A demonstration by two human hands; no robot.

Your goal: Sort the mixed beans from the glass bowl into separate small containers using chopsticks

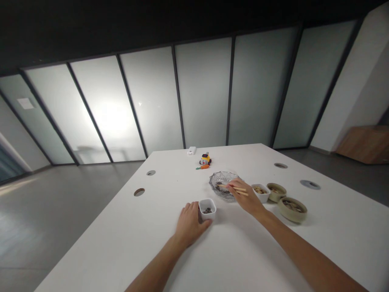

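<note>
My left hand [191,223] is curled around the side of a small white square bowl [207,215], thumb in front and fingers behind. A few dark pieces, too small to name, lie in that bowl. With my right hand [241,195] I grip a pair of wooden chopsticks [240,189]. Their tips reach down into a clear glass bowl [219,176] with a scalloped rim. Dark pieces rest inside the glass bowl near the tips; whether one is pinched I cannot tell.
Right of my right hand stand a white bowl [263,198] of yellowish pieces and two green bowls [290,215] [278,196] with contents. Further back are a toy truck [205,159], an orange toy carrot [203,167] and a white device [191,151]. The white table [121,239] has several round holes.
</note>
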